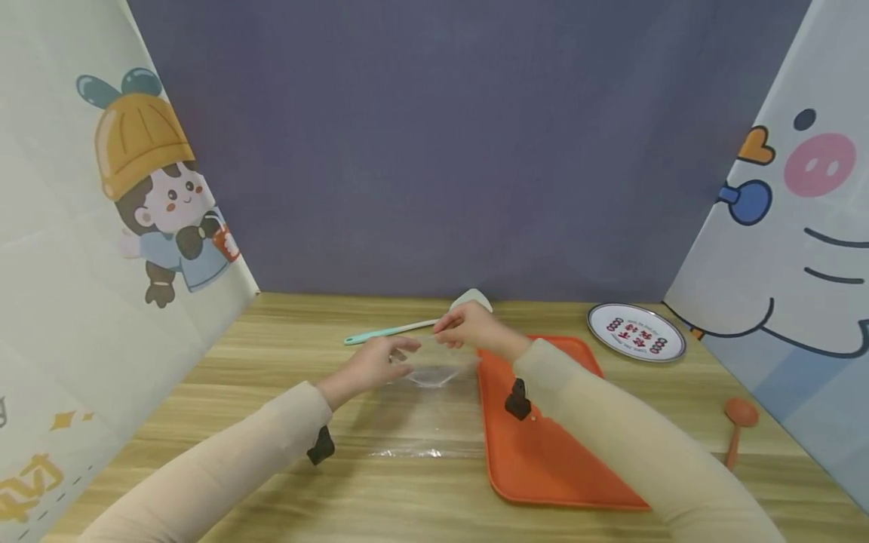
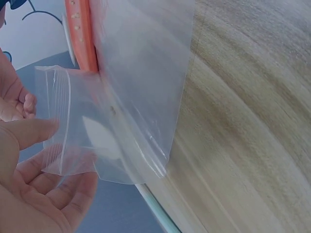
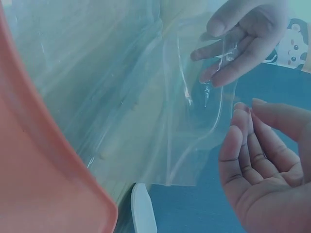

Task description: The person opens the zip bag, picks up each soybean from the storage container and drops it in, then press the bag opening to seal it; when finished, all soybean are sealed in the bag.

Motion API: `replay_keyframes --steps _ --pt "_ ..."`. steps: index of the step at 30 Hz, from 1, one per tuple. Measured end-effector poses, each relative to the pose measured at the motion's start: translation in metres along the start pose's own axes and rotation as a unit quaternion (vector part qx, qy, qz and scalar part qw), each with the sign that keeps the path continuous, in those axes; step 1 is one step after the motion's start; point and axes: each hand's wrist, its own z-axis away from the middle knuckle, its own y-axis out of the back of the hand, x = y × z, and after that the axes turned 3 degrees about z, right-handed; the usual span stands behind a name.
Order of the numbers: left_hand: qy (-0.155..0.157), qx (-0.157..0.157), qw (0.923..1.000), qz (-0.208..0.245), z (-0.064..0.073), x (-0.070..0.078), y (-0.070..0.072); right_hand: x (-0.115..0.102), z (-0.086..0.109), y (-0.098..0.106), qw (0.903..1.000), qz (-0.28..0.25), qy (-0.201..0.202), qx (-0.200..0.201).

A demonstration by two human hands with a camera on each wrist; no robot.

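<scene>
A clear zip-lock bag lies partly flat on the wooden table, its ribbed zip end raised between the hands. My left hand is at that end, thumb on one side and fingers behind the plastic in the left wrist view. A gap shows between its thumb and fingers. My right hand brings thumb and fingertips together at the bag's upper edge, seemingly pinching it; in the right wrist view this hand has its fingers curled. Behind the bag lies a spatula with a mint handle and pale head.
An orange tray sits right of the bag, beneath my right forearm. Small pale bits show on it. A white oval plate with red lettering lies at the back right. An orange-red spoon rests near the right wall. A dark panel closes the back.
</scene>
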Motion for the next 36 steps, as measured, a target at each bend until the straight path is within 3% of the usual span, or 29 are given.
replay_keyframes --steps 15,21,36 --pt "0.008 0.008 0.9999 -0.004 -0.001 0.003 -0.001 0.022 0.014 0.026 0.9994 -0.014 -0.016 0.026" --pt "0.006 0.008 0.9997 -0.022 0.000 0.003 -0.001 0.038 0.024 0.039 0.9997 0.004 -0.017 0.018" --pt "0.020 0.008 0.9997 -0.006 0.004 0.001 -0.001 0.079 0.043 0.057 0.9973 0.043 -0.059 -0.004"
